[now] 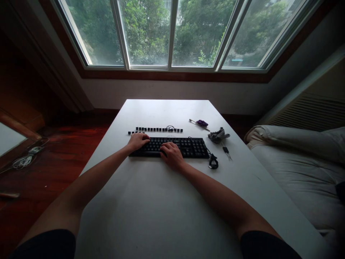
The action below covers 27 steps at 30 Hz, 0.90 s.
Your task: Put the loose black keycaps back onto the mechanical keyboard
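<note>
A black keyboard lies on the white table in front of me. My left hand is at its upper left corner, fingertips and thumb brought close together over the keys; anything between them is too small to make out. Over the keyboard's lower middle rests my right hand, fingers curved on the keys and the thumb apart near the front edge. Behind the keyboard stands a row of loose black keycaps, with a few more nearer my left hand. A small wire loop tool lies among the keycaps.
The keyboard's coiled cable lies at its right end. Beyond are a crumpled grey cloth, a small black item with bristles, a purple item and a thin brush-like stick. A sofa borders the white table.
</note>
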Tool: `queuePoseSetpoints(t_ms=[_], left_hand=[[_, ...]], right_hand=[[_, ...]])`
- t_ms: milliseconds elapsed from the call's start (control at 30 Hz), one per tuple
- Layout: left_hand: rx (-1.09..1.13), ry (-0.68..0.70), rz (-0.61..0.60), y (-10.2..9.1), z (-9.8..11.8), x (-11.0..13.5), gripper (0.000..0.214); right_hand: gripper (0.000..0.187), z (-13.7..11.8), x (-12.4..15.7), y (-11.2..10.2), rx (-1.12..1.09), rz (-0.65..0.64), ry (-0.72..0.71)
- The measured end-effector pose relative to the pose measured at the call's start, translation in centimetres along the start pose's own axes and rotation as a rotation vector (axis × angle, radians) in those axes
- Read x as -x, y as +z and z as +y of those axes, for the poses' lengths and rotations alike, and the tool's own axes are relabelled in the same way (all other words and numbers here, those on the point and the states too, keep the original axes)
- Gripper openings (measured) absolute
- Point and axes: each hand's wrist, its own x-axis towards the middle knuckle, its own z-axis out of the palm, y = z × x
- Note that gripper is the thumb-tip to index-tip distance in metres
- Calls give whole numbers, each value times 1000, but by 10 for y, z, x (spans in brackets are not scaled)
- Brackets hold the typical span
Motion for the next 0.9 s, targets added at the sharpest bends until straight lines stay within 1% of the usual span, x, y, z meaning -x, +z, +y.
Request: queuePoseSetpoints(t_ms=[167, 333, 667, 733, 900], left_hand=[[5, -50, 27, 1, 3, 4, 24], [-79, -109, 78, 4, 6, 4, 25], [-53, -208, 67, 9, 5, -1, 28], [-40, -191, 70, 9, 5, 0, 26], [-18, -85, 82, 10, 6, 3, 21]], right_hand=[[15, 0, 0, 0, -1, -2, 1], [15, 0, 0, 0, 3, -3, 1], [15, -1, -1, 0, 2, -3, 1], [16, -1, -1, 0, 1, -5, 3], [16, -1, -1, -1, -3, -13, 7]])
